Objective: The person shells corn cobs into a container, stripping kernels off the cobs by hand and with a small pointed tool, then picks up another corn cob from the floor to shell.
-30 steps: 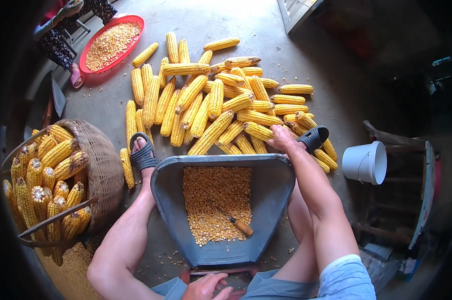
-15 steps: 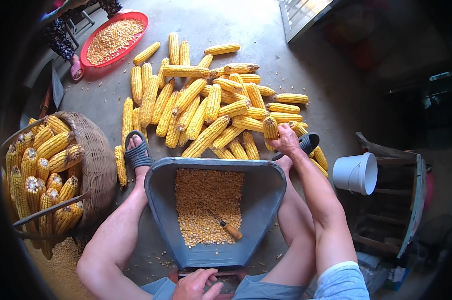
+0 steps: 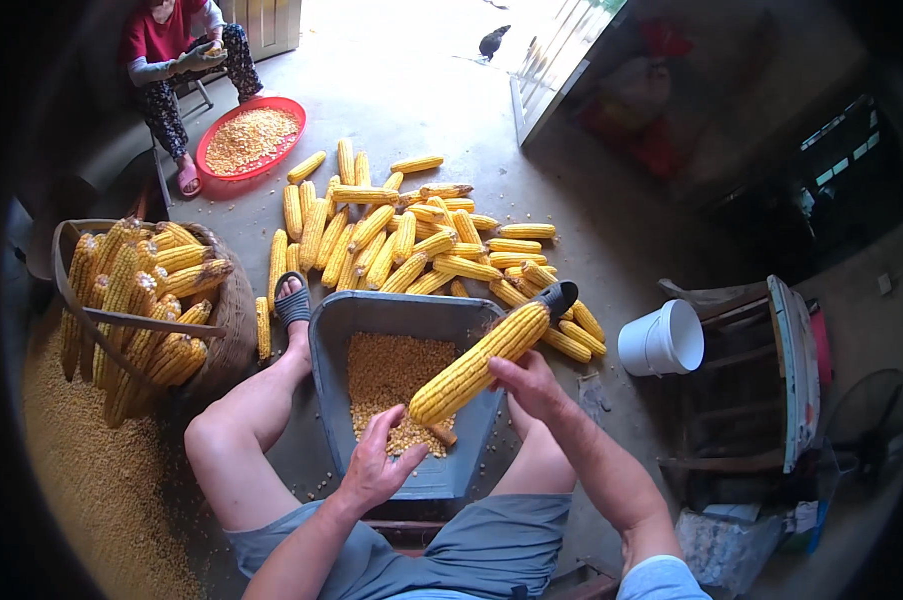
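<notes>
My right hand (image 3: pixel 532 384) grips a yellow ear of corn (image 3: pixel 484 362), raised over a blue-grey tub (image 3: pixel 434 486) between my legs. Just below the ear's left end is my left hand (image 3: pixel 376 466), fingers apart and holding nothing. Loose corn kernels (image 3: pixel 387 365) cover the tub's bottom. On them lies a tool with a wooden handle (image 3: pixel 443 434), its metal shaft hidden under the ear. Beyond the tub, a heap of corn ears (image 3: pixel 377 225) spreads over the floor.
On the left stands a wicker basket (image 3: pixel 234 318) full of ears, beside loose kernels (image 3: pixel 107 480) on the floor. A white bucket (image 3: pixel 662 340) and wooden rack (image 3: pixel 737 385) are right. Another person (image 3: pixel 177 60) sits far left by a red tray (image 3: pixel 298 112); a dark bird (image 3: pixel 493 42) stands farther back.
My right hand has brought an ear from the heap back over the tub. My left hand has risen from my lap toward it. The view has tilted up, showing the other person.
</notes>
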Available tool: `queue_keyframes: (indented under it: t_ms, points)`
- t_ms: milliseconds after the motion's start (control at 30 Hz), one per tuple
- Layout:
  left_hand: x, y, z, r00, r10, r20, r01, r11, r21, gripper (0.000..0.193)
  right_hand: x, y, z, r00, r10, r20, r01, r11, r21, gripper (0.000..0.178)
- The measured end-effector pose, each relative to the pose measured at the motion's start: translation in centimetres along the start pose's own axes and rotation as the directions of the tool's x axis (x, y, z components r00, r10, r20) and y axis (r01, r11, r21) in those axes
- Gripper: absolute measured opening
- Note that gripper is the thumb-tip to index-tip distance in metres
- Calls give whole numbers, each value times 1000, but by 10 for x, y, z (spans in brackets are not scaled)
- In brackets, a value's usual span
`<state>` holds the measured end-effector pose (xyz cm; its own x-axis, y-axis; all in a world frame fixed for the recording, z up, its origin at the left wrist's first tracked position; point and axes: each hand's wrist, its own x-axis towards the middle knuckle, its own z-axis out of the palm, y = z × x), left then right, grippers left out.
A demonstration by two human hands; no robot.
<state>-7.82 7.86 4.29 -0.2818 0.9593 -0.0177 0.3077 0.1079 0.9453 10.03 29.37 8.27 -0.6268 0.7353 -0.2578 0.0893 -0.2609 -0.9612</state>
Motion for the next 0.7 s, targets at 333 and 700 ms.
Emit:
queue_keyframes:
  t_ms: [333,700]
  points:
    - [-30,-60,47,611,-617,497,710,150,-688,44,-22,150,52,847,528,60,-488,817,-306,57]
    - [-18,-146,85,537,-716,446,603,-45,-797,47,6,248,44,910,339,-238,-312,185,-932,33]
